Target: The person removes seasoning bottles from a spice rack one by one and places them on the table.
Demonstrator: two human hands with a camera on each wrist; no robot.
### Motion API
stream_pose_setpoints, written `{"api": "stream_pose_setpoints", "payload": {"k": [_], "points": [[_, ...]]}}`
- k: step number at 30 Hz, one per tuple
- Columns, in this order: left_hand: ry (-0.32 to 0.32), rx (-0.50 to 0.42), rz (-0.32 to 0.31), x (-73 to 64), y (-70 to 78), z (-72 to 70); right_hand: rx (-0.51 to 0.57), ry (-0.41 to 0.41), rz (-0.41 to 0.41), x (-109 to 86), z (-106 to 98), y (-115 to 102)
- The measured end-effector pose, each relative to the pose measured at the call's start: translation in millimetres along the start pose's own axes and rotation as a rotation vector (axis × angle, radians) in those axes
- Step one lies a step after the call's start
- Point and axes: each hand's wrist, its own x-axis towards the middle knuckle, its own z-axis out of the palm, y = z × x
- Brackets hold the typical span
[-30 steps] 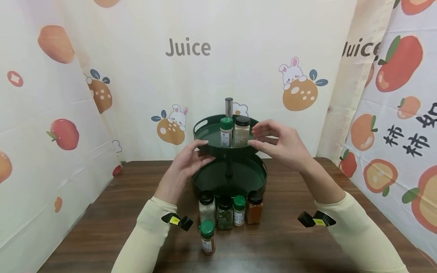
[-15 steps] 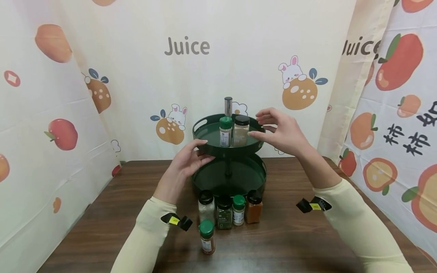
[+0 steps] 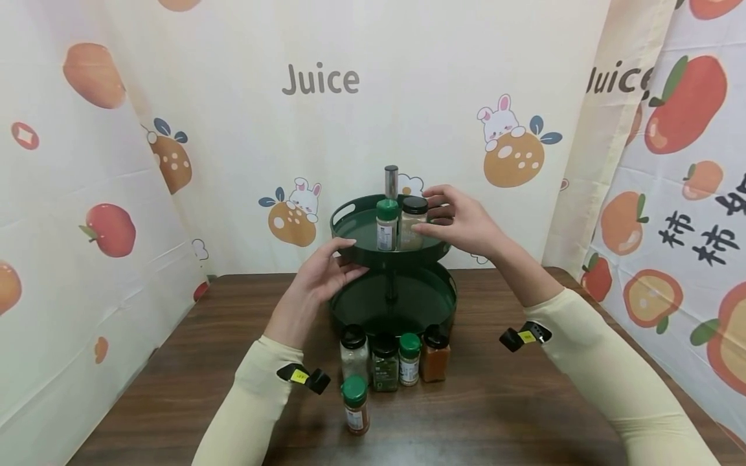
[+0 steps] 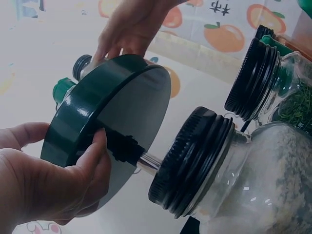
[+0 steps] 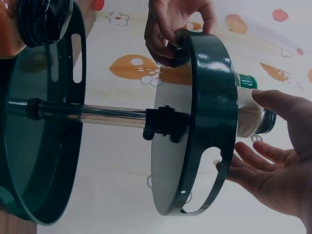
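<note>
A green two-tier round tray stand has a handled upper tray (image 3: 350, 226) and a lower tray (image 3: 419, 298). My left hand (image 3: 323, 275) grips the upper tray's left rim, thumb over it and fingers beneath. On the upper tray stand a green-capped spice bottle (image 3: 385, 233) and a black-lidded jar (image 3: 411, 233) of pale powder. My right hand (image 3: 463, 220) is spread around the jar's right side. In the right wrist view its thumb (image 5: 275, 100) lies against the jar, while the other fingers (image 5: 253, 175) are apart from it, by the tray's cut-out handle.
Before the stand on the wooden table (image 3: 495, 414) are a pale-filled jar (image 3: 354, 359), a green herb jar (image 3: 384, 372), a small green-capped bottle (image 3: 409, 369) and an orange spice jar (image 3: 436, 362). Nearer sits another green-capped bottle (image 3: 355, 414). A printed curtain (image 3: 233, 129) hangs behind.
My right hand drew up and slightly right from the jar, then came back left around it. My left hand stays on the upper tray's rim. The bottles have kept their places.
</note>
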Motion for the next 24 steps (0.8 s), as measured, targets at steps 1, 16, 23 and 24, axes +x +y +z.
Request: {"api": "stream_pose_setpoints", "payload": {"k": [1, 16, 23, 24], "points": [[0.002, 0.002, -0.001, 0.0, 0.0, 0.4, 0.013, -0.008, -0.001, 1.5, 0.3, 0.5], [0.01, -0.012, 0.0, 0.0, -0.8, 1.5, -0.039, -0.067, -0.032, 10.6, 5.3, 0.4], [0.007, -0.016, 0.006, -0.1, -1.4, 1.4, -0.01, -0.073, -0.039, 11.1, 8.4, 1.0], [0.008, -0.015, 0.006, -0.3, -1.5, 1.4, -0.004, -0.073, -0.038, 11.1, 8.9, 1.5]]}}
